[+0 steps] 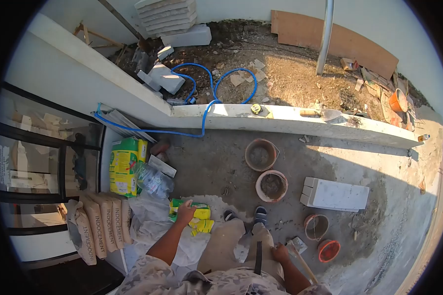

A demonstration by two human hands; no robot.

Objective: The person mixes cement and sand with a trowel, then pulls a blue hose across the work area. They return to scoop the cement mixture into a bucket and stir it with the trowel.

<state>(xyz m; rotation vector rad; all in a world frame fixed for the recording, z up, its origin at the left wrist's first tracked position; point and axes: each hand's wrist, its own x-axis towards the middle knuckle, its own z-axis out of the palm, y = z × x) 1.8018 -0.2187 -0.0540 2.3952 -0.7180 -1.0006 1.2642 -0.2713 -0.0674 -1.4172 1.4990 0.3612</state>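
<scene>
My left hand (185, 213) is out in front of my left side, a finger extended and nothing visible in it. Below it, overlapping in this view, lies a crumpled green and yellow bag (202, 213) on the floor. My right hand (280, 252) hangs low beside my right thigh, its fingers mostly hidden from above. Just right of it, a long wooden handle (302, 263) runs alongside my forearm, near a small greyish-white piece (297, 244).
Two mortar buckets (251, 166) stand ahead, with a white block stack (337, 194) and two smaller buckets (310, 237) to the right. Cement sacks (97, 223) and a clear water jug (155, 182) are left. A low wall (290, 124) carries a trowel (331, 115) and blue hose (204, 129).
</scene>
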